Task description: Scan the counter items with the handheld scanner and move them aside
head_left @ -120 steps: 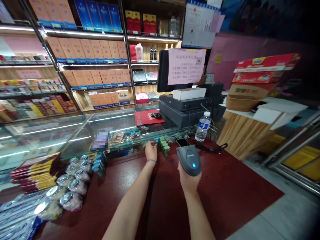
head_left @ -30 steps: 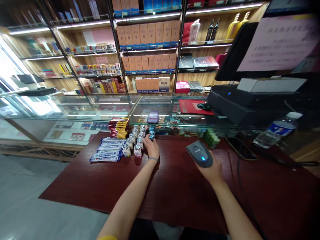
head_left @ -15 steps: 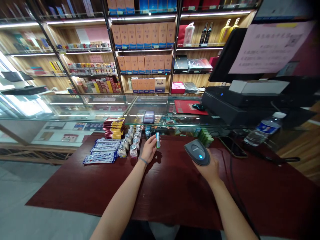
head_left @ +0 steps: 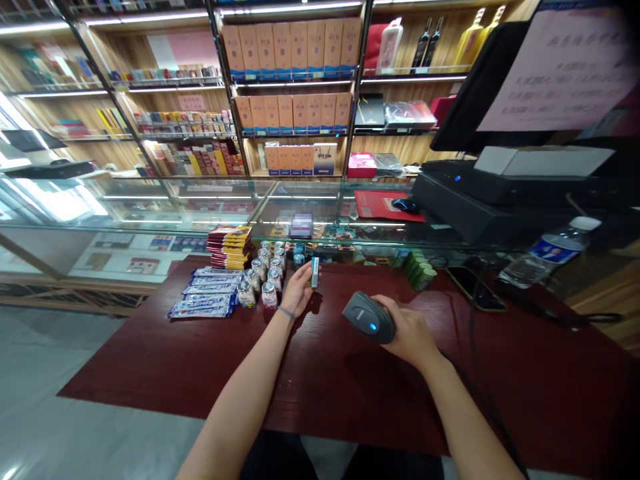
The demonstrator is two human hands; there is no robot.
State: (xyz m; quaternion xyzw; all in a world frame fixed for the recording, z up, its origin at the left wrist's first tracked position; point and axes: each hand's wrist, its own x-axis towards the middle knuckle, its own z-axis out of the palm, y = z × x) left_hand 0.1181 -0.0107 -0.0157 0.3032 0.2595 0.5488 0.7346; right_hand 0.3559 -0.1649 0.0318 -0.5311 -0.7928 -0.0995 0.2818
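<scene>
My left hand (head_left: 299,291) is closed on a small blue-green pack (head_left: 315,272), holding it upright above the dark red counter (head_left: 350,380). A dark grey barcode scanner (head_left: 369,317) with a blue light sits in my right hand (head_left: 409,332), its head turned left toward the pack and a short way from it. Just left of my left hand stand several small clear jars (head_left: 265,277) with metal lids, and more blue-green packs (head_left: 300,255) lie behind them.
Blue wrapped bars (head_left: 207,293) and a stack of red-yellow packs (head_left: 230,245) lie at the left. Green packs (head_left: 419,270), a phone (head_left: 475,288), a water bottle (head_left: 547,257) and a till (head_left: 500,200) with its monitor stand at the right. A glass display case (head_left: 150,213) and stocked shelves run behind.
My left hand lifted a blue-green pack from beside the jars and holds it up. My right hand has swung the scanner left, closer to the pack.
</scene>
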